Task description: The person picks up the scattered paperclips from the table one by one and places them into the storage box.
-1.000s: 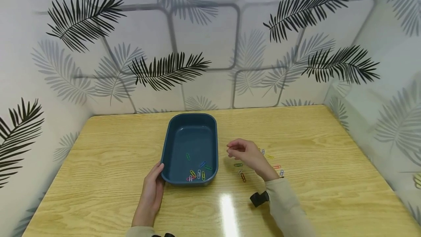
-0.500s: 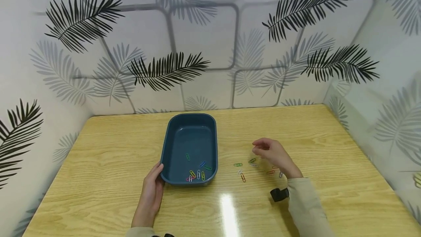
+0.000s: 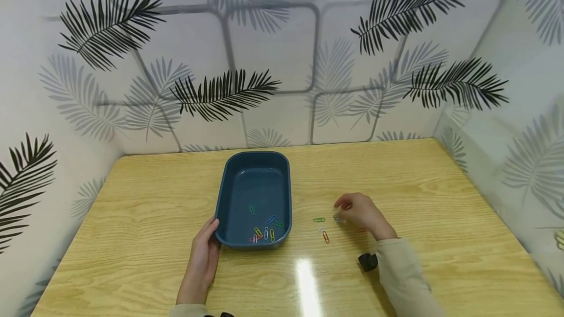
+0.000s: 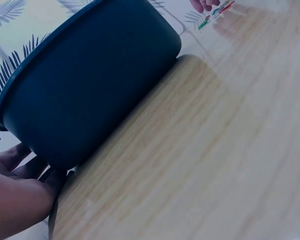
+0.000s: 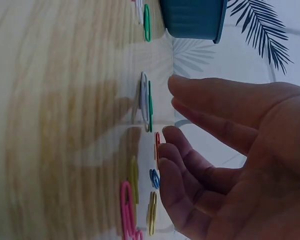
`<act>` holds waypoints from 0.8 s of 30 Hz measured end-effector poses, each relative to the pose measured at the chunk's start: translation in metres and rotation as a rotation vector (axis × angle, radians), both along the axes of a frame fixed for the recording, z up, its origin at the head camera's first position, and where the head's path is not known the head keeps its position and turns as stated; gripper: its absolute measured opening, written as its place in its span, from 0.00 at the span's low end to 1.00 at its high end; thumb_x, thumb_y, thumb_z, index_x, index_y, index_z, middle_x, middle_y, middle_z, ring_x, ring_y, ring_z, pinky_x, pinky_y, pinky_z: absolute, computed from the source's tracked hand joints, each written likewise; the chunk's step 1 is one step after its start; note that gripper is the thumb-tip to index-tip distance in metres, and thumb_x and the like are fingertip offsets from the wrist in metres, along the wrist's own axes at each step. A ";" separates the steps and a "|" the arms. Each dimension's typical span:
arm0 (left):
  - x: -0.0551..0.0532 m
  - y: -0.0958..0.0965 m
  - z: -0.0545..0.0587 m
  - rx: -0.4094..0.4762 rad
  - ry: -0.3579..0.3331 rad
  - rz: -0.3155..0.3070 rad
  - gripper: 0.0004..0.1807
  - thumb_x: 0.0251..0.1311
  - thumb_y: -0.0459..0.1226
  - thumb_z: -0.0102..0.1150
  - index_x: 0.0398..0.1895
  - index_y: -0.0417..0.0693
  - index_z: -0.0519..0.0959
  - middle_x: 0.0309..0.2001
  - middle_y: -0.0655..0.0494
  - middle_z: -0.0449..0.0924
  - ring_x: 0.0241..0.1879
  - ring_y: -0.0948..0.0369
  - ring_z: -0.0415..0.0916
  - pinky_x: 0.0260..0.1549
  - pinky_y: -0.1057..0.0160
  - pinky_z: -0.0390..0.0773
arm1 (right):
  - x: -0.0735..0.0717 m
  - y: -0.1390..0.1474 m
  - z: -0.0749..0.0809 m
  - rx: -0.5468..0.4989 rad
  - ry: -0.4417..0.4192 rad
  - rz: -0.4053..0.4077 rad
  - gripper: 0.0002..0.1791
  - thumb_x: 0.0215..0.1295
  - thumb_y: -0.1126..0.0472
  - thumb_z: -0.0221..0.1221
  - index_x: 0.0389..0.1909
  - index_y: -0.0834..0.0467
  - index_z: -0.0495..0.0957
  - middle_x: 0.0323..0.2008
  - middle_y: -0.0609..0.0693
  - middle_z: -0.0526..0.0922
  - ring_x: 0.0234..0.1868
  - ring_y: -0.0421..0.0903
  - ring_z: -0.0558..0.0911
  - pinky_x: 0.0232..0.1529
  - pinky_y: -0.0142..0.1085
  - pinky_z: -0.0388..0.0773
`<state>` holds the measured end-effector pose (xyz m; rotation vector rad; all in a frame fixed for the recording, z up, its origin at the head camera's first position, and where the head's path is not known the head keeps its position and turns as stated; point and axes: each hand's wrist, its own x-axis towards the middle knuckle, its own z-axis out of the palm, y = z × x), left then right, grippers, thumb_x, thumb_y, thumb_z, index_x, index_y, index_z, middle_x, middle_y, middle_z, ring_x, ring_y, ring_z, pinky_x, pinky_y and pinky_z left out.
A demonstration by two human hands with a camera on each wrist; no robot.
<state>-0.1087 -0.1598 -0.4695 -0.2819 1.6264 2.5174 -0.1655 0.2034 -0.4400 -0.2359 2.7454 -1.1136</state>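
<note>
A dark blue plastic bin (image 3: 257,190) stands on the table, with several coloured paper clips (image 3: 266,233) lying loose at its near end. My left hand (image 3: 204,253) holds the bin's near left corner. In the left wrist view its fingers (image 4: 20,162) lie against the outer wall below the rim. Over the loose clips to the right of the bin hovers my right hand (image 3: 363,214). The right wrist view shows its fingers (image 5: 215,97) relaxed and apart, holding nothing, close to a white paper clip (image 5: 143,102) and a green one (image 5: 150,107).
On the table (image 3: 150,219) right of the bin lie a green paper clip (image 3: 319,219) and an orange-red one (image 3: 325,237). A pink paper clip (image 5: 126,210) and others show in the right wrist view. A leaf-patterned wall covering (image 3: 273,111) stands behind the table.
My right hand moved right from beside the bin to above the loose clips, then came down toward a white and a green one. My left hand and the bin stayed put.
</note>
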 end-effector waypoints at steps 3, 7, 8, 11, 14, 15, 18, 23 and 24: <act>0.000 0.000 0.000 -0.002 0.004 0.001 0.31 0.76 0.40 0.38 0.73 0.30 0.47 0.74 0.39 0.46 0.73 0.53 0.43 0.70 0.56 0.43 | 0.001 -0.003 0.000 0.015 -0.036 -0.013 0.08 0.54 0.68 0.67 0.36 0.64 0.84 0.35 0.54 0.81 0.35 0.49 0.76 0.26 0.38 0.76; 0.001 0.000 0.001 -0.008 0.005 0.001 0.31 0.76 0.40 0.38 0.73 0.30 0.48 0.73 0.39 0.47 0.72 0.53 0.44 0.70 0.56 0.43 | 0.001 -0.005 -0.003 0.046 -0.061 -0.037 0.04 0.55 0.68 0.67 0.32 0.62 0.84 0.33 0.52 0.81 0.30 0.46 0.75 0.18 0.36 0.73; 0.001 0.000 0.001 -0.009 0.005 0.000 0.31 0.76 0.40 0.39 0.73 0.30 0.48 0.74 0.39 0.46 0.72 0.53 0.44 0.70 0.56 0.43 | 0.001 -0.005 -0.004 0.058 -0.055 -0.034 0.03 0.55 0.68 0.67 0.31 0.62 0.83 0.32 0.52 0.81 0.29 0.46 0.75 0.17 0.36 0.73; 0.001 0.000 0.001 -0.001 0.005 0.008 0.31 0.76 0.40 0.39 0.73 0.30 0.48 0.73 0.39 0.46 0.72 0.53 0.44 0.70 0.57 0.44 | 0.001 -0.005 -0.005 0.080 -0.035 -0.045 0.03 0.54 0.68 0.67 0.26 0.60 0.82 0.33 0.53 0.82 0.29 0.46 0.75 0.15 0.34 0.71; 0.001 0.001 0.001 0.004 0.004 0.016 0.30 0.75 0.39 0.39 0.73 0.29 0.49 0.73 0.40 0.48 0.72 0.53 0.45 0.70 0.57 0.45 | 0.000 -0.004 -0.006 0.097 -0.016 -0.045 0.04 0.56 0.67 0.66 0.24 0.60 0.81 0.35 0.54 0.83 0.29 0.45 0.75 0.15 0.34 0.71; 0.000 0.001 0.001 0.005 0.003 0.019 0.30 0.75 0.39 0.39 0.73 0.29 0.50 0.73 0.40 0.49 0.72 0.53 0.46 0.70 0.58 0.45 | 0.000 -0.004 -0.006 0.102 -0.013 -0.049 0.05 0.56 0.67 0.66 0.24 0.59 0.81 0.34 0.53 0.83 0.28 0.45 0.75 0.15 0.34 0.70; 0.000 0.001 0.000 0.001 0.005 0.017 0.30 0.75 0.39 0.39 0.72 0.29 0.50 0.73 0.40 0.49 0.72 0.53 0.46 0.70 0.58 0.46 | 0.000 -0.004 -0.005 0.118 0.001 -0.043 0.05 0.59 0.66 0.65 0.24 0.59 0.81 0.33 0.53 0.83 0.24 0.44 0.73 0.15 0.34 0.70; 0.000 0.000 -0.001 -0.002 0.008 0.012 0.30 0.76 0.39 0.39 0.73 0.30 0.50 0.73 0.40 0.48 0.72 0.53 0.45 0.70 0.57 0.46 | 0.002 -0.004 -0.003 0.124 0.004 -0.050 0.06 0.60 0.66 0.65 0.24 0.59 0.81 0.30 0.51 0.82 0.24 0.44 0.73 0.16 0.35 0.71; 0.000 0.000 -0.001 -0.004 0.008 0.010 0.30 0.76 0.39 0.39 0.73 0.30 0.49 0.73 0.40 0.48 0.72 0.53 0.45 0.70 0.57 0.46 | 0.002 -0.004 -0.003 0.123 0.006 -0.048 0.06 0.60 0.66 0.65 0.24 0.59 0.81 0.30 0.51 0.82 0.24 0.44 0.73 0.15 0.34 0.71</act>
